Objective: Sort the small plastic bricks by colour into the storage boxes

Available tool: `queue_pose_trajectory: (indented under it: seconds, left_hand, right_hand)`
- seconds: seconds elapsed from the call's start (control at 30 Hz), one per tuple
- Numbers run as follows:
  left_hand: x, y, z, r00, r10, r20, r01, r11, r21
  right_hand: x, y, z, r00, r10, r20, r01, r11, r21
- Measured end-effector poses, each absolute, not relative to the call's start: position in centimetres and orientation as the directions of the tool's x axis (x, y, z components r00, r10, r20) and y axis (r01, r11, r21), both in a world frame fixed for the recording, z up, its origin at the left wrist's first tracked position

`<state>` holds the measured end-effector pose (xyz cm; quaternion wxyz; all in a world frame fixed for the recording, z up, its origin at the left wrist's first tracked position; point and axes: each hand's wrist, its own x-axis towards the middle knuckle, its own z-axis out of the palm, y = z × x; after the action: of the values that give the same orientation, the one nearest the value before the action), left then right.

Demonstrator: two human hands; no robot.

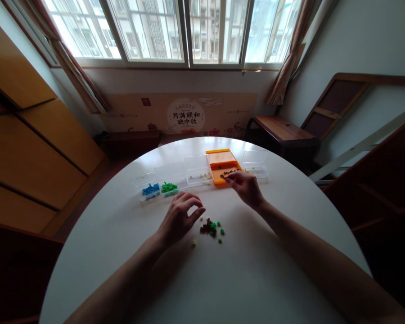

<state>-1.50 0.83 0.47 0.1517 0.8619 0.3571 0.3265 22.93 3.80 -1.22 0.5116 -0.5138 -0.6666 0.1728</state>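
- while the right hand (245,189) is over the orange box (216,173) among brown pieces (225,173), i cannot tell whether its grip clamps one
- left hand (180,216) curls beside the loose pile (208,227) on the bench (256,279), grip unclear
- step seems piece-picking; calls for a fine pinch

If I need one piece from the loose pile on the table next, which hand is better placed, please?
Probably the left hand: it is close beside the loose pile. The right hand is farther away, at the orange box.
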Motion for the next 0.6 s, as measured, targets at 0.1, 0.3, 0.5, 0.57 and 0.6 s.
queue_pose_trajectory:
  seconds: [0.1,0.3,0.5,0.57,0.6]
  left_hand:
    - [-1.6,0.8,0.4,0.54,0.711,0.45,0.515,-0.702,0.492]
    - [-1.7,0.9,0.6,0.543,0.711,0.446,0.519,-0.702,0.488]
    - [-1.6,1.0,0.5,0.542,0.71,0.45,0.514,-0.704,0.49]
    - [-1.7,1.1,0.4,0.555,0.705,0.441,0.504,-0.707,0.497]
    - [-1.7,1.1,0.4,0.57,0.7,0.43,0.495,-0.711,0.499]
  right_hand:
    - [24.9,5.2,-1.9,0.291,0.842,0.454,0.578,0.224,-0.784]
    - [26.5,6.4,-2.8,0.406,0.817,0.411,0.595,0.104,-0.797]
    - [26.6,6.2,-2.8,0.43,0.81,0.399,0.569,0.099,-0.816]
    - [26.4,6.0,-2.8,0.423,0.817,0.391,0.561,0.103,-0.822]
    - [26.2,5.8,-2.8,0.416,0.822,0.389,0.557,0.108,-0.823]
